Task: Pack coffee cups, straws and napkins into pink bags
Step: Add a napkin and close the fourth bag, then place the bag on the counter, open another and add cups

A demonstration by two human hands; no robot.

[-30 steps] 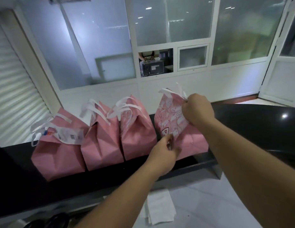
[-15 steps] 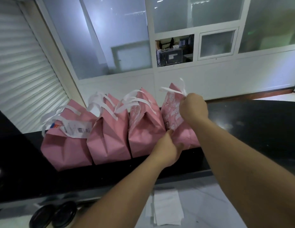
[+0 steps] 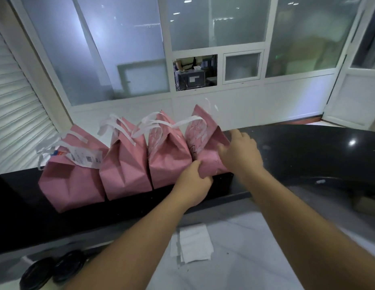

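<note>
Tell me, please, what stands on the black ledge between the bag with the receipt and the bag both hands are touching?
In the head view, two more pink bags stand there: the second bag and third bag, handles drooping, on the black ledge.

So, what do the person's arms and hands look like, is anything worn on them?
Both arms are bare up to the frame edge: no sleeves show. The left hand and the right hand have no gloves, and no ring, watch or bracelet is visible on fingers or wrists. No markings can be seen.
</note>
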